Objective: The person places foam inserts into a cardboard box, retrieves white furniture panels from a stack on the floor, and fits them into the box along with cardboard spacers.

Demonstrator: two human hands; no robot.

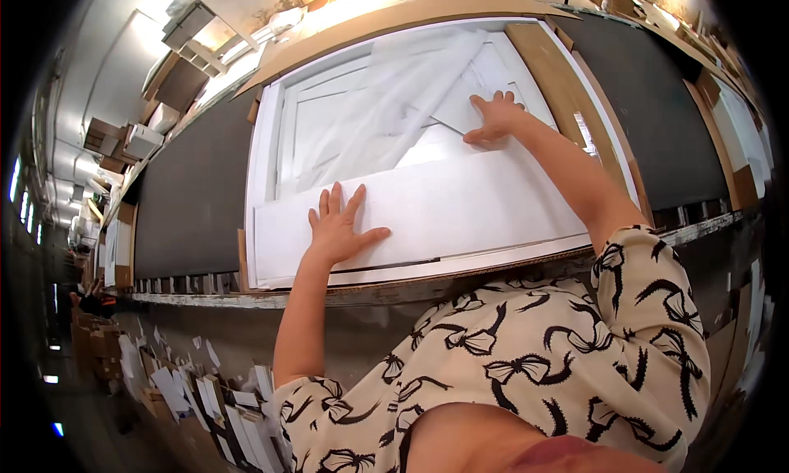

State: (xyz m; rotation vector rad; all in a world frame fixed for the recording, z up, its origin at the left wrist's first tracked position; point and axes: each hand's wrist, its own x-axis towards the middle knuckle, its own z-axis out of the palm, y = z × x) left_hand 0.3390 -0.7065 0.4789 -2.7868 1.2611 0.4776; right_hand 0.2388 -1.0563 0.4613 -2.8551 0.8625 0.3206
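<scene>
The cloudy plastic sheet (403, 70) blurs the pale panels (322, 103) under it; the plain white board (452, 210) hides what lies below. The patterned garment (526, 341) is cut off by the lower edge. At far left, a blurred shape (103, 302), perhaps a person, is too small to tell

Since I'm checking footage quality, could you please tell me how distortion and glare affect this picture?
In the head view, fisheye distortion bows the dark grey flat work surface; across the head view's top, glare whitens parts of the background; at the head view's centre, the white rectangular board is bright, edges readable.
</scene>
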